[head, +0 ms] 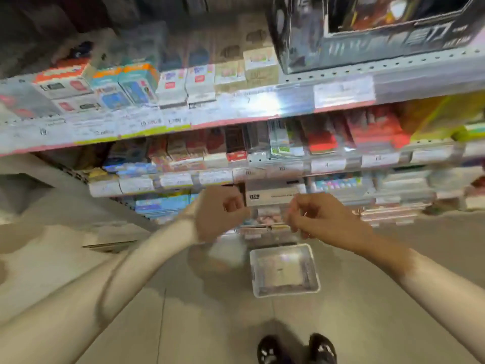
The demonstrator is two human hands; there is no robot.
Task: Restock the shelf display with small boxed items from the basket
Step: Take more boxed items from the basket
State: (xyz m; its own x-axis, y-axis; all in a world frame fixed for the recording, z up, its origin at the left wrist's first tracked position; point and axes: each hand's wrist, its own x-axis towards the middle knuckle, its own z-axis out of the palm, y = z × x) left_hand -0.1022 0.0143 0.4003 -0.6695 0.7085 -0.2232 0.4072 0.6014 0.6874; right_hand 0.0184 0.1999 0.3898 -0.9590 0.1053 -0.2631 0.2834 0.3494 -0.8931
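Both forearms forward, left hand and right hand curled (contents unclear) above basket.

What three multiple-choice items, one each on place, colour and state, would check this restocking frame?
1. Where is the grey tray?
A. on the floor below the hands
B. on the top shelf
C. in the left hand

2. What colour are the shoes?
A. white
B. black
C. red

3. How are the fingers of the left hand and right hand?
A. spread flat
B. curled in
C. out of view

Key: A, it lies on the tiles in front of the shoes; B, both are dark; B, both hands are curled near the lower shelf, contents blurred.
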